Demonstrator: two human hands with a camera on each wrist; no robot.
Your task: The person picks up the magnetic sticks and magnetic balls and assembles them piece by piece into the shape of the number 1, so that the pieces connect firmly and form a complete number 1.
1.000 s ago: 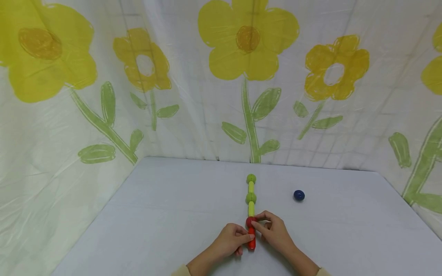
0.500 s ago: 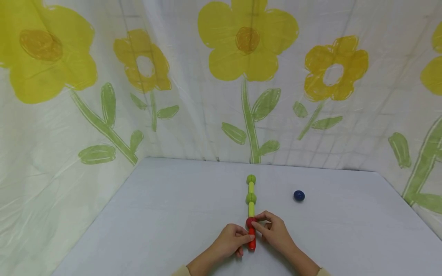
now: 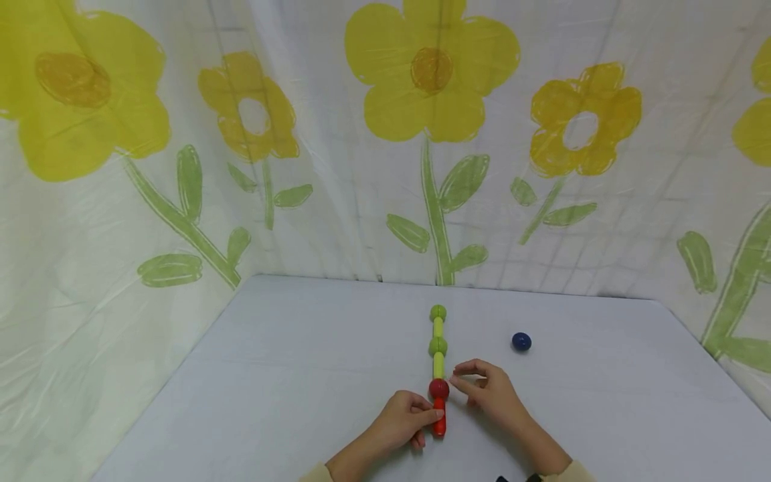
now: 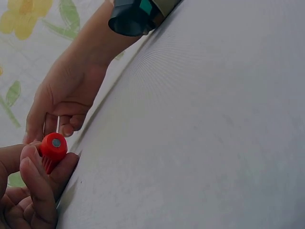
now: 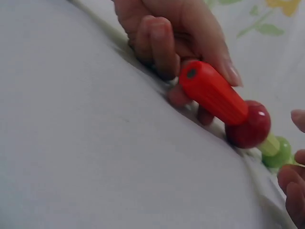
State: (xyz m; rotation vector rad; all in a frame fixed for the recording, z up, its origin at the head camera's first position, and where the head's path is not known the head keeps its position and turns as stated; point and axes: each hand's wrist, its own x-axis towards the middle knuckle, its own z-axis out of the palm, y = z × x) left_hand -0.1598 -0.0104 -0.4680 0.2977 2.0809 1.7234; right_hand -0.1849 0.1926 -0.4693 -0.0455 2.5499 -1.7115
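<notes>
My left hand [image 3: 399,420] pinches a red magnetic rod [image 3: 440,427] between thumb and fingers; a grey magnet disc shows on its near end in both wrist views. At the rod's far end sits a dark red ball [image 3: 439,388]. Beyond it, in one straight line on the table, run a yellow-green rod [image 3: 438,365], a green ball [image 3: 438,345], another yellow-green rod [image 3: 438,327] and a farther green ball [image 3: 438,312]. Just right of the red ball, my right hand [image 3: 494,396] holds nothing, its thumb and forefinger apart and loosely bent.
A dark blue ball [image 3: 521,341] lies by itself on the white table [image 3: 301,348], right of the line of pieces. Behind the table hangs a white curtain [image 3: 325,221] printed with yellow flowers. A dark wrist device [image 4: 129,19] shows on the right forearm.
My right hand has let go of the red ball and drawn back a little to the right. The left hand still pinches the red rod in the same place.
</notes>
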